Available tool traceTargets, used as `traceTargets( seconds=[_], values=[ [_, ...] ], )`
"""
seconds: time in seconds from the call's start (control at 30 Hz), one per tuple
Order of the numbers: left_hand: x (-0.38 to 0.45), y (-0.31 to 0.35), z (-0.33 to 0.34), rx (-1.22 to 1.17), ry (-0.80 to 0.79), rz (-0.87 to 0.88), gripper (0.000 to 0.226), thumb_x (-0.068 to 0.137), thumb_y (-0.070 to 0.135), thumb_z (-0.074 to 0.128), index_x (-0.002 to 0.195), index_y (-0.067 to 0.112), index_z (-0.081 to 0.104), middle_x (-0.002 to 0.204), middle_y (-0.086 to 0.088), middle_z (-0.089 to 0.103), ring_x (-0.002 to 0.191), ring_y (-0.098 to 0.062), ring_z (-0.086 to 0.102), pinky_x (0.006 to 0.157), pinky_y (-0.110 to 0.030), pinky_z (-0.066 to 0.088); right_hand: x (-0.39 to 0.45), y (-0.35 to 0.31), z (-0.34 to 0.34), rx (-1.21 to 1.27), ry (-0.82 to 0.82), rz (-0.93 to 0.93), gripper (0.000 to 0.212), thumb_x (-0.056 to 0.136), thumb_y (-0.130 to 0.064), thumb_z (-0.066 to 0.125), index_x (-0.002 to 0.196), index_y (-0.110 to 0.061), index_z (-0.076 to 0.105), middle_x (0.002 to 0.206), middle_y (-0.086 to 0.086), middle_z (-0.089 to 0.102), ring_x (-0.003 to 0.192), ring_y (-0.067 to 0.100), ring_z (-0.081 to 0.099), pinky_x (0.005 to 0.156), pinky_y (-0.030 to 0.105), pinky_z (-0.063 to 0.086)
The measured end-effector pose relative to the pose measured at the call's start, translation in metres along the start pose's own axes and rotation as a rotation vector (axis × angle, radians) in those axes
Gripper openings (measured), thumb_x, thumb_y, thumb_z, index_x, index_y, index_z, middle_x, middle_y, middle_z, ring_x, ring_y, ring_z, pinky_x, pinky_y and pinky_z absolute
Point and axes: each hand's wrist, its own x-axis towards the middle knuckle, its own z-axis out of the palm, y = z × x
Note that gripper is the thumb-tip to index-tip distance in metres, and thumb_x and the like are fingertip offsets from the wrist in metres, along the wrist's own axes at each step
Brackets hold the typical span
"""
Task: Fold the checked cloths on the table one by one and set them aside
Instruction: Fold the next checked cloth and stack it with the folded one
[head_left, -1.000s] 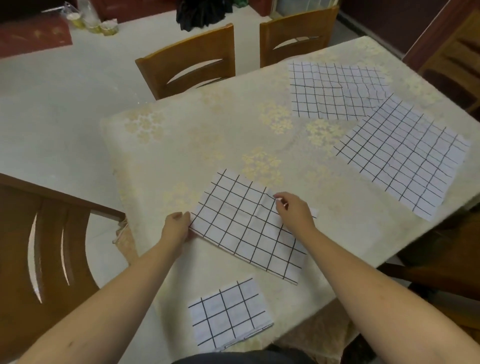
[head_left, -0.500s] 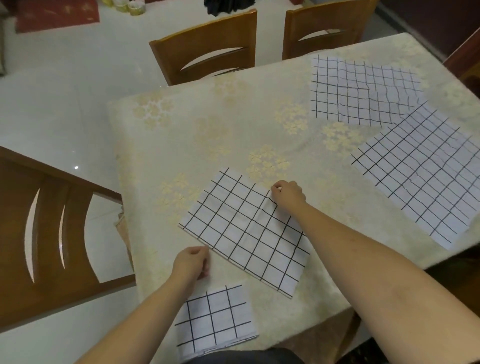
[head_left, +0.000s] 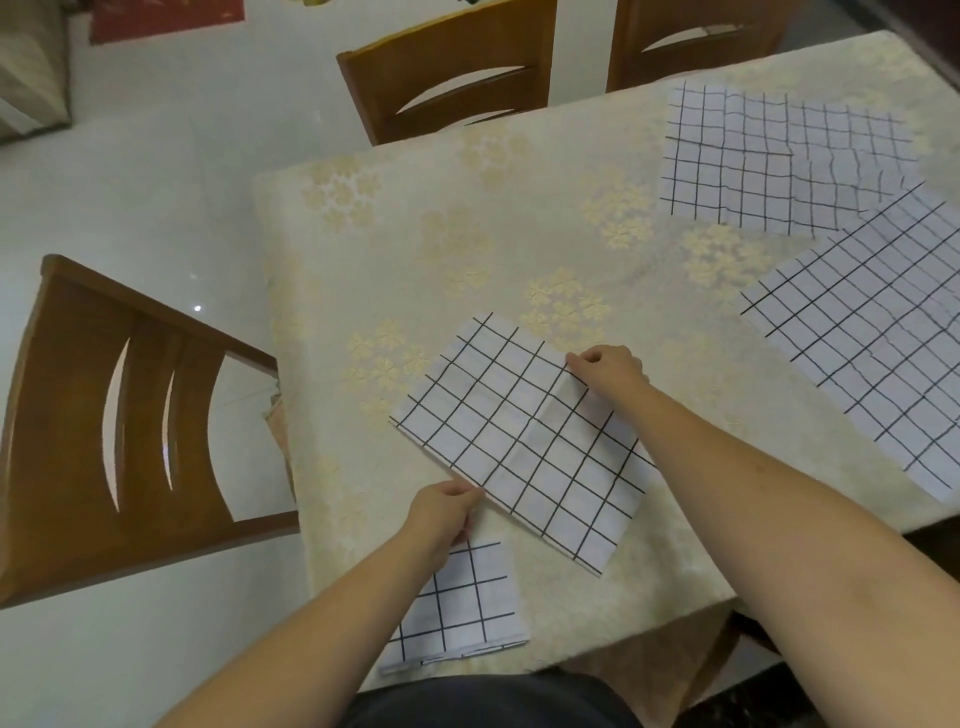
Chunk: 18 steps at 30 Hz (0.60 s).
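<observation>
At lower centre, the half-folded checked cloth (head_left: 524, 447) lies on the table (head_left: 467, 249). The left hand (head_left: 441, 512) pinches its near edge, the right hand (head_left: 608, 366) its far edge, fingers curled. Next, probably: fold it across.

left hand (head_left: 445, 506) curled, apparently pinching; right hand (head_left: 608, 366) curled, forearms extended

I see even, soft indoor light and only faint shadows under the arms. A small glare spot sits on the floor (head_left: 197, 307). Wide-angle bending curves the table (head_left: 467, 249) edges and chair (head_left: 104, 415). Focus is slightly soft throughout.
</observation>
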Motion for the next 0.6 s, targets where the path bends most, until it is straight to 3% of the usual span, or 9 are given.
traceTargets(
  seconds=[0.13, 0.3, 0.43, 0.53, 0.6],
  values=[
    [0.001, 0.006, -0.008, -0.017, -0.03, 0.029, 0.011, 0.092, 0.019, 0.063, 0.089, 0.01, 0.068, 0.062, -0.002, 0.046, 0.056, -0.015, 0.04, 0.051, -0.026, 0.037, -0.007, 0.007, -0.016, 0.149, -0.006, -0.034, 0.032, 0.085, -0.058, 0.055, 0.073, -0.03, 0.065, 0.122, -0.001, 0.066, 0.114, 0.03, 0.055, 0.098, 0.049, 0.044],
    [0.001, 0.031, -0.02, -0.093, -0.05, 0.03, 0.017, 0.094, 0.02, 0.061, 0.106, 0.008, 0.066, 0.081, -0.004, 0.055, 0.066, -0.016, 0.047, 0.055, -0.027, 0.042, -0.02, 0.009, -0.033, 0.388, -0.005, 0.004, 0.039, 0.094, -0.043, 0.057, 0.104, -0.008, 0.068, 0.125, 0.011, 0.063, 0.115, 0.029, 0.056, 0.086, 0.035, 0.041],
    [-0.002, 0.068, -0.029, -0.207, -0.029, 0.04, 0.016, 0.095, 0.018, 0.059, 0.105, 0.006, 0.061, 0.095, -0.006, 0.057, 0.068, -0.016, 0.047, 0.052, -0.026, 0.043, -0.032, 0.005, -0.046, 0.533, 0.012, 0.011, 0.045, 0.095, -0.041, 0.057, 0.12, -0.005, 0.063, 0.137, 0.012, 0.055, 0.127, 0.03, 0.047, 0.091, 0.035, 0.036],
    [-0.007, 0.106, -0.036, -0.185, -0.028, 0.098, 0.01, 0.092, 0.018, 0.058, 0.096, 0.009, 0.061, 0.089, -0.004, 0.058, 0.062, -0.014, 0.047, 0.044, -0.022, 0.044, -0.044, -0.006, -0.06, 0.636, 0.033, 0.018, 0.045, 0.095, -0.04, 0.057, 0.125, -0.007, 0.06, 0.139, 0.009, 0.052, 0.128, 0.028, 0.045, 0.091, 0.033, 0.034],
    [-0.015, 0.134, -0.038, -0.128, -0.046, 0.151, 0.009, 0.091, 0.021, 0.056, 0.088, 0.013, 0.06, 0.08, -0.001, 0.056, 0.062, -0.013, 0.049, 0.048, -0.022, 0.044, -0.053, -0.013, -0.069, 0.697, 0.064, 0.009, 0.041, 0.094, -0.039, 0.059, 0.123, -0.009, 0.062, 0.138, 0.007, 0.053, 0.128, 0.026, 0.045, 0.09, 0.033, 0.034]
  ],
)
